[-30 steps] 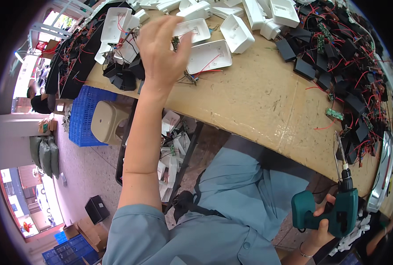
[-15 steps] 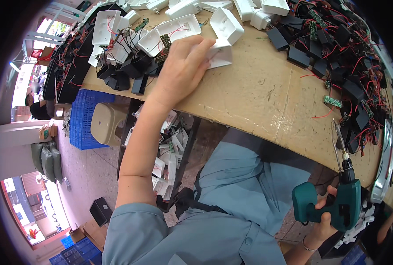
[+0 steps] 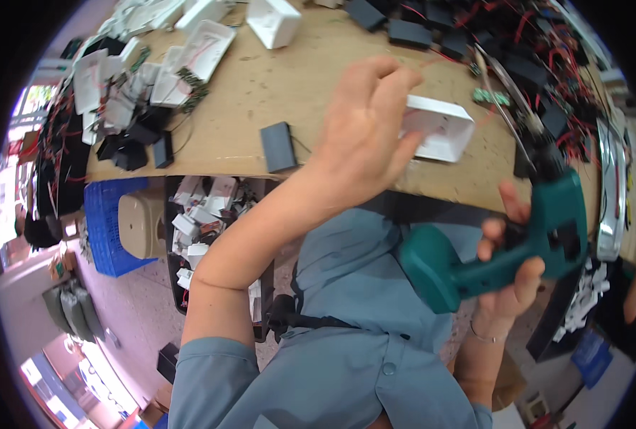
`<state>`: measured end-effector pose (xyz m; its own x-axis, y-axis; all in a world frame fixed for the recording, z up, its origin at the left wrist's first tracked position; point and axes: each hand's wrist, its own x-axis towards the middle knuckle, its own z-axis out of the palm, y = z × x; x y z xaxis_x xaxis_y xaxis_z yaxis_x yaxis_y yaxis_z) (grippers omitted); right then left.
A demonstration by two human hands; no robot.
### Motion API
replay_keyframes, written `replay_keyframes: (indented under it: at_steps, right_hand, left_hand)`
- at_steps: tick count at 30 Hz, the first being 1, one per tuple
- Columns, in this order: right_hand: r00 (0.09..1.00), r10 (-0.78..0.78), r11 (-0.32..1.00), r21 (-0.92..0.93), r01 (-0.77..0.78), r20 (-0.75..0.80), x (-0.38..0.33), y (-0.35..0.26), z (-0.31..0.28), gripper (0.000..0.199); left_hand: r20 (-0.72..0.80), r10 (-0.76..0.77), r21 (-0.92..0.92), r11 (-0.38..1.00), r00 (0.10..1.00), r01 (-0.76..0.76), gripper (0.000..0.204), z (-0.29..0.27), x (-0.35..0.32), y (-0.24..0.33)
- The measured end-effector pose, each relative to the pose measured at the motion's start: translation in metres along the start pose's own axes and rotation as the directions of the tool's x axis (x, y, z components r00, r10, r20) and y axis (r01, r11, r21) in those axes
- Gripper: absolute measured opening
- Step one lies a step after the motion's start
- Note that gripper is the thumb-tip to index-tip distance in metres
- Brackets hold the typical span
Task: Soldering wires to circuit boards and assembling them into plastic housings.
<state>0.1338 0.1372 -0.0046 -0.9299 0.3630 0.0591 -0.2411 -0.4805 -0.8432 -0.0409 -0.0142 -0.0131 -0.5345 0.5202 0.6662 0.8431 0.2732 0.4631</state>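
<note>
My left hand (image 3: 364,129) is closed on the near-left wall of a white plastic case (image 3: 446,136), a shallow open box held just over the table's front part. Its open side faces me, and the fingers are slightly blurred. In my right hand (image 3: 502,304) is a green pistol-shaped soldering gun (image 3: 562,196), with a metal tip and a thin tube beside it. The tip points up and away, right of the case, near a small green circuit board (image 3: 491,97) with red wires. Left of my left hand, a black rectangular block (image 3: 279,146) with a thin wire lies by the table edge.
Black blocks with red wires (image 3: 525,68) are heaped at the right. White cases with circuit boards (image 3: 179,79) crowd the left, and another white case (image 3: 274,25) sits at the back. Below the table edge stand a bin of white parts (image 3: 204,214), a beige stool (image 3: 143,225) and a blue crate (image 3: 103,236).
My left hand has carried the white case rightward and nearer to the soldering gun. My right hand has raised the gun over the table's right side. The whole view has shifted.
</note>
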Motion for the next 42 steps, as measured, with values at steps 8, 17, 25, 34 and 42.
replay_keyframes:
  at_steps: [8, 17, 25, 34, 42]
  right_hand:
    - [0.997, 0.057, 0.984, 0.164, -0.065, 0.052, 0.025, 0.020, 0.010, 0.067]
    - [0.991, 0.109, 0.982, 0.165, -0.095, -0.080, 0.028, 0.025, 0.018, 0.072]
    - [0.991, 0.132, 0.986, 0.101, -0.130, -0.018, 0.032, 0.019, 0.015, 0.070]
    - [0.993, 0.114, 0.981, 0.163, -0.107, -0.034, 0.032, 0.022, 0.008, 0.069]
    - [0.998, 0.020, 0.999, -0.031, -0.021, -0.057, 0.009, -0.003, -0.009, 0.077]
  left_hand:
    - [-0.032, 0.086, 0.432, 0.900, 0.996, -0.064, 0.027, -0.003, -0.016, 0.020]
    - [-0.047, 0.163, 0.397, 0.908, 0.986, -0.131, 0.025, -0.002, -0.019, 0.022]
    - [0.019, 0.232, 0.010, 0.973, 0.972, -0.232, 0.030, 0.000, -0.020, 0.025]
    - [-0.076, 0.234, 0.038, 0.972, 0.969, -0.231, 0.030, 0.012, -0.021, 0.023]
    - [-0.123, 0.127, 0.205, 0.974, 0.984, -0.100, 0.017, 0.016, -0.016, 0.033]
